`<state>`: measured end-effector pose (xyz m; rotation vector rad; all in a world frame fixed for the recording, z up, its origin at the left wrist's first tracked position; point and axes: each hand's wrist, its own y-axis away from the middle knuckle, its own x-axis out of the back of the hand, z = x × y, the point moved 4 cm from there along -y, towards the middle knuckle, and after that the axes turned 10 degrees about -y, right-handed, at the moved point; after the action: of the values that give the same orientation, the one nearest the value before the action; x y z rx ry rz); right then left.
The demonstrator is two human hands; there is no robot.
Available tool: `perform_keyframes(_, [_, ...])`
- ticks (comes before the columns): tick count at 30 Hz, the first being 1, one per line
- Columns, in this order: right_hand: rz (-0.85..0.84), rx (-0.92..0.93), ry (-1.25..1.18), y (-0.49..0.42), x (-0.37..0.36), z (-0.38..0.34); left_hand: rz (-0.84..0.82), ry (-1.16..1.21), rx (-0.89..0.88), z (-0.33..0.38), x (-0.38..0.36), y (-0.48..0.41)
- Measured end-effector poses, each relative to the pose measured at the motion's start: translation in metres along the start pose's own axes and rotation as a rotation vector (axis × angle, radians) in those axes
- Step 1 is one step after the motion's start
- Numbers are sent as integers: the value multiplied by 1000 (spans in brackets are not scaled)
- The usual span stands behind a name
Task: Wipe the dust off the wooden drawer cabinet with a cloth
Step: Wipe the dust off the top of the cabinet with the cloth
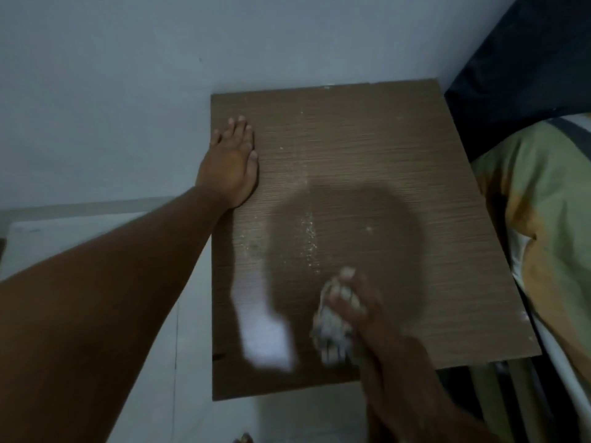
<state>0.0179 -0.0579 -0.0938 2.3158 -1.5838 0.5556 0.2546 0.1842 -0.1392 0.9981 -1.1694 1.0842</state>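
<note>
Head view looks down on the brown cabinet (367, 161) top, set against a pale wall (128, 75). At the left edge, the left hand (232, 163) lies flat and open on the wood, fingers together, holding nothing. A line of white dust (309, 233) runs down the middle. Just right of it, near the front edge, the right hand (367, 310), blurred, has its grip closed on a crumpled pale cloth (331, 327) pressed to the top. Bedding (543, 199) lies beside the cabinet's right edge.
</note>
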Motion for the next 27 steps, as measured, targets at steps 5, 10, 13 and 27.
perform_keyframes(5, [177,159,93,-131,41,-15,31,21,-8,-5,-6,0])
perform_keyframes(10, [343,65,198,-280,47,35,54,23,12,-2,-5,0])
perform_keyframes(13, [378,-24,280,-335,47,54,63,48,7,-4,-6,-2])
perform_keyframes(27, [-30,70,573,-305,15,49,36,41,17,-5,-6,-3])
